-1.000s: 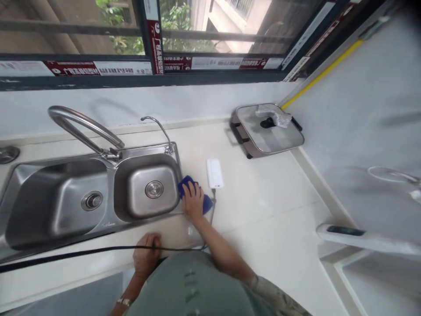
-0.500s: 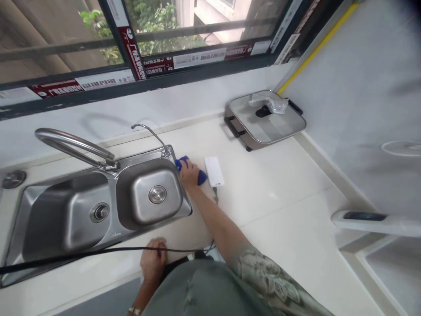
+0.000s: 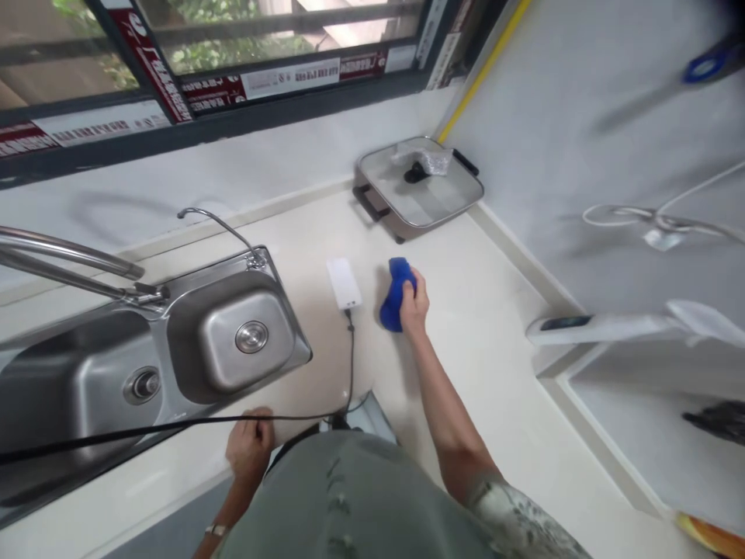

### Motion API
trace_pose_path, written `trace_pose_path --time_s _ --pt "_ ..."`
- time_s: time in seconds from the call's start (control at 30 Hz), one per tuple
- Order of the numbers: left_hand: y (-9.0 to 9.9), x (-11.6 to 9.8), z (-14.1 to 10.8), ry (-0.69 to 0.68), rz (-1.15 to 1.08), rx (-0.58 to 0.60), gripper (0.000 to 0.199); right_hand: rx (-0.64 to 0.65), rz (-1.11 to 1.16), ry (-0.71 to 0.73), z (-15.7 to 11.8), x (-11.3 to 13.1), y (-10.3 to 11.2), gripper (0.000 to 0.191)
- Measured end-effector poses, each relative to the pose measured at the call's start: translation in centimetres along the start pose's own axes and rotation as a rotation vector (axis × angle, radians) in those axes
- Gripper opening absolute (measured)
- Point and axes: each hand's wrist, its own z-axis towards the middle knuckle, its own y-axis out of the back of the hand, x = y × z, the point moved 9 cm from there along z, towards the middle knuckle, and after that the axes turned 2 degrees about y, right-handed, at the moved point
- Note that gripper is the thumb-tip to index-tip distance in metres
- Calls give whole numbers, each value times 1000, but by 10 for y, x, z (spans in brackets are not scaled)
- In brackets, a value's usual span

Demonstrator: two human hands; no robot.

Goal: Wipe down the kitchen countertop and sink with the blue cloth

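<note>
My right hand (image 3: pixel 415 299) is closed on a bunched blue cloth (image 3: pixel 396 299), over the pale countertop (image 3: pixel 466 310) to the right of a white power bank (image 3: pixel 343 283). Part of the cloth is covered by my fingers. At the front edge of the counter, below the sink, my left hand (image 3: pixel 250 446) is curled into a loose fist. A black cable (image 3: pixel 192 421) crosses in front of its knuckles; whether the fingers hold anything is hidden.
A double steel sink (image 3: pixel 233 334) with a large tap (image 3: pixel 75 260) and a thin spout (image 3: pixel 221 223) lies to the left. In the back corner stands a lidded electric pan (image 3: pixel 419 190). A dark cord (image 3: pixel 352 357) runs from the power bank toward my body.
My right hand has carried the blue cloth from the sink's right rim across to the other side of the power bank. My view has shifted right; the left hand stays at the counter edge.
</note>
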Motion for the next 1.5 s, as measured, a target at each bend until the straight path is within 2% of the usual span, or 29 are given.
trace_pose_path --time_s 0.1,0.2,0.27,0.33,0.4,0.47,0.6,0.7,0.77,0.83,0.9,0.97,1.13,1.33,1.43,1.5 --pt "-3 5 3 56 -9 59 24 191 -362 86 -15 -29 -5 52" --pt "-8 7 13 105 -32 178 26 335 -647 236 -51 -36 -19 49" --pt "-15 1 25 84 -61 259 25 406 -714 308 -80 -35 -18 49" --pt "-25 -10 42 17 -93 300 26 473 -720 367 -112 -34 -5 48" --pt "-38 -24 63 -53 -120 306 28 527 -720 404 -145 -35 19 46" --pt "-56 -38 86 -100 -143 316 29 566 -738 402 -175 -43 52 44" --pt "-87 -79 126 -242 -193 350 29 557 -826 315 -233 -67 141 44" --pt "-105 -109 142 -326 -232 395 27 491 -873 240 -283 -79 206 45" --pt "-116 -121 143 -342 -248 440 27 454 -889 193 -314 -82 231 47" --pt "-125 -127 141 -330 -255 450 26 414 -910 139 -336 -80 237 49" --pt "-129 -128 138 -318 -255 427 27 368 -941 87 -342 -74 225 52" --pt "-130 -128 136 -323 -257 409 27 339 -973 58 -332 -67 201 53" --pt "-132 -131 134 -369 -261 445 27 347 -995 76 -269 -56 133 53" --pt "-129 -135 133 -385 -220 437 28 351 -908 108 -190 -39 49 54" --pt "-127 -136 133 -376 -198 421 27 379 -845 135 -170 -27 13 51" --pt "-126 -136 132 -358 -189 423 27 407 -804 168 -170 -21 2 48"
